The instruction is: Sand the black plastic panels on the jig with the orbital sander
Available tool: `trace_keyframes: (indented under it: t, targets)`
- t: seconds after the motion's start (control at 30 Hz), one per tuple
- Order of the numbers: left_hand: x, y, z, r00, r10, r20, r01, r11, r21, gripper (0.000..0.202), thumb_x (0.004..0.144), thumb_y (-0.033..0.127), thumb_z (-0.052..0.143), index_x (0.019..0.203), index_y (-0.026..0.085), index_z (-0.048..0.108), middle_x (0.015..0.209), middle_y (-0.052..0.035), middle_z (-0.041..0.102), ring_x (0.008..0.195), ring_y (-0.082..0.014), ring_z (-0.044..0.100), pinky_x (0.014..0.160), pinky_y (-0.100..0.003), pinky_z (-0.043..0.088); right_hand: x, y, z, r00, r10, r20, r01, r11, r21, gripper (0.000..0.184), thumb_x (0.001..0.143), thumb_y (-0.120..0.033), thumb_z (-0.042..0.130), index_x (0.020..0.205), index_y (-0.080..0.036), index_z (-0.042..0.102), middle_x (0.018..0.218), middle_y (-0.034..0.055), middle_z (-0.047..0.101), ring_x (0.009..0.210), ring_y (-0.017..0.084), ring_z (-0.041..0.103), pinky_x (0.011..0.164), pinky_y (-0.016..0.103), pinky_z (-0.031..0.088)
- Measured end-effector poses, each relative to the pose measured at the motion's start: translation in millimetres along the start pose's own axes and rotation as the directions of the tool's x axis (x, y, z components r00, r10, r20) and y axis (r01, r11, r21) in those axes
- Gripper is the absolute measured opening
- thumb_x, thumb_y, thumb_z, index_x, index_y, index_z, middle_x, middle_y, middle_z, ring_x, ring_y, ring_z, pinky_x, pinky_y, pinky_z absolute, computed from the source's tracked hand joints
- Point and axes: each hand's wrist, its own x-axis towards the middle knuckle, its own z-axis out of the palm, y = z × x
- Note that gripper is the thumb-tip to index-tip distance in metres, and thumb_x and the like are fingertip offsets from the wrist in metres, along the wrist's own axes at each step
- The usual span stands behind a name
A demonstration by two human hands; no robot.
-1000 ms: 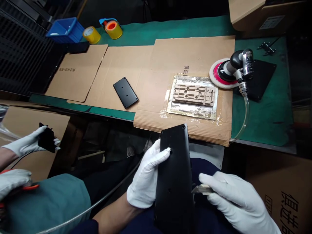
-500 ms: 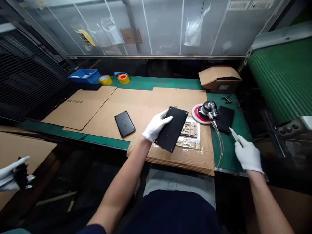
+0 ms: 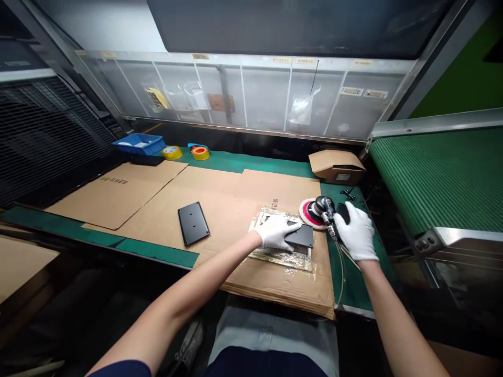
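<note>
My gloved left hand (image 3: 277, 232) holds a flat black panel (image 3: 302, 236), with fingers and thumb spread over its left part. That panel lies on a pale, worn fixture (image 3: 302, 261) on stacked cardboard. Just right of it rests an air sander (image 3: 323, 207) with a white and red round pad and a clear hose. My gloved right hand (image 3: 357, 231) is beside the sander, thumb and fingers apart, over another black panel (image 3: 343, 212) that it mostly covers. A thin pale strip shows below this hand; its kind is unclear. A third black panel (image 3: 193, 224) lies left on the cardboard.
Cardboard sheets (image 3: 220, 183) cover much of the green bench. At the back stand a blue bin (image 3: 139, 144), yellow tape rolls (image 3: 200, 153) and a cardboard box (image 3: 337, 166). A green conveyor belt (image 3: 444, 178) borders the right side.
My left hand has lowered the tilted black panel onto the fixture. My right hand has moved left, close to the sander. The view has tipped up, and another person's gloved hand has left it.
</note>
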Motion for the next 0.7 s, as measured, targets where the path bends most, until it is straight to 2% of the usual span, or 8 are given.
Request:
trace_keyframes:
  t: [0.1,0.2,0.33,0.47,0.53,0.6,0.63,0.7]
  targets:
    - [-13.0,-3.0,0.9,1.000,-0.026,0.011,0.026,0.999,0.024,0.090,0.084,0.071,0.071,0.159,0.025,0.050,0.141,-0.0220,0.062,0.116,-0.0402,0.064,0.096,-0.047,0.049,31.3,-37.0,9.3,0.964,0.054,0.261,-0.050,0.998,-0.024,0.091,0.090,-0.072,0.059,0.161,-0.020,0.038,0.142,0.0241,0.055,0.124,0.041,0.062,0.101,0.050,0.049]
    - [-16.6,-7.3,2.2,0.995,-0.098,0.006,0.098,0.995,0.015,0.091,0.084,0.077,0.068,0.159,0.029,0.050,0.142,-0.0239,0.060,0.116,-0.0435,0.064,0.096,-0.051,0.049,53.5,-58.7,21.8,0.903,0.144,0.404,-0.137,0.989,-0.045,0.090,0.087,-0.067,0.067,0.156,-0.016,0.039,0.134,0.0279,0.056,0.112,0.038,0.068,0.093,0.045,0.053]
    - [-21.0,-11.6,11.3,0.996,-0.072,0.044,0.073,0.997,-0.021,0.085,0.082,0.073,0.073,0.157,0.037,0.053,0.156,-0.0222,0.051,0.129,-0.0472,0.059,0.103,-0.058,0.048,68.6,-63.7,36.0,0.908,0.200,0.368,-0.191,0.980,-0.059,0.077,0.087,-0.053,0.071,0.148,-0.014,0.046,0.127,0.0266,0.059,0.110,0.034,0.070,0.091,0.041,0.054]
    - [-29.3,-12.0,20.2,0.999,-0.047,0.000,0.047,0.996,-0.074,0.083,0.081,0.074,0.074,0.154,0.036,0.057,0.168,-0.0194,0.039,0.148,-0.0508,0.043,0.115,-0.068,0.037,75.6,-61.6,35.7,0.927,0.144,0.347,-0.128,0.989,-0.071,0.064,0.084,-0.050,0.072,0.136,-0.015,0.057,0.121,0.0233,0.065,0.102,0.031,0.071,0.084,0.036,0.054]
    - [-31.8,-12.0,16.8,0.993,-0.106,-0.049,0.095,0.978,-0.185,0.075,0.089,0.070,0.067,0.153,0.033,0.057,0.172,-0.0173,0.034,0.156,-0.0470,0.033,0.123,-0.067,0.030,72.3,-64.0,26.9,0.938,0.081,0.337,-0.064,0.996,-0.062,0.050,0.084,-0.046,0.070,0.125,-0.017,0.065,0.113,0.0190,0.070,0.098,0.029,0.071,0.080,0.033,0.052]
    - [-29.4,-11.4,5.2,0.947,-0.278,-0.160,0.203,0.906,-0.372,0.067,0.101,0.059,0.053,0.160,0.026,0.049,0.174,-0.0167,0.028,0.162,-0.0388,0.026,0.129,-0.060,0.026,60.8,-72.1,15.9,0.949,-0.010,0.317,0.019,0.999,-0.026,0.044,0.084,-0.045,0.069,0.120,-0.020,0.068,0.110,0.0152,0.072,0.096,0.026,0.071,0.077,0.030,0.050]
    - [-25.8,-10.3,-3.2,0.896,-0.376,-0.237,0.232,0.850,-0.473,0.065,0.105,0.052,0.046,0.163,0.022,0.042,0.175,-0.0168,0.026,0.163,-0.0342,0.023,0.131,-0.056,0.024,52.1,-78.8,11.3,0.947,-0.074,0.312,0.078,0.997,0.001,0.044,0.084,-0.046,0.069,0.120,-0.021,0.069,0.110,0.0140,0.072,0.094,0.025,0.071,0.077,0.029,0.050]
    - [-13.3,-6.6,-21.9,0.781,-0.499,-0.375,0.181,0.755,-0.630,0.063,0.107,0.043,0.044,0.164,0.017,0.040,0.174,-0.0156,0.032,0.164,-0.0283,0.023,0.134,-0.047,0.022,32.1,-97.7,6.9,0.910,-0.220,0.352,0.216,0.975,0.052,0.045,0.085,-0.047,0.069,0.122,-0.022,0.070,0.112,0.0135,0.073,0.092,0.024,0.070,0.078,0.029,0.050]
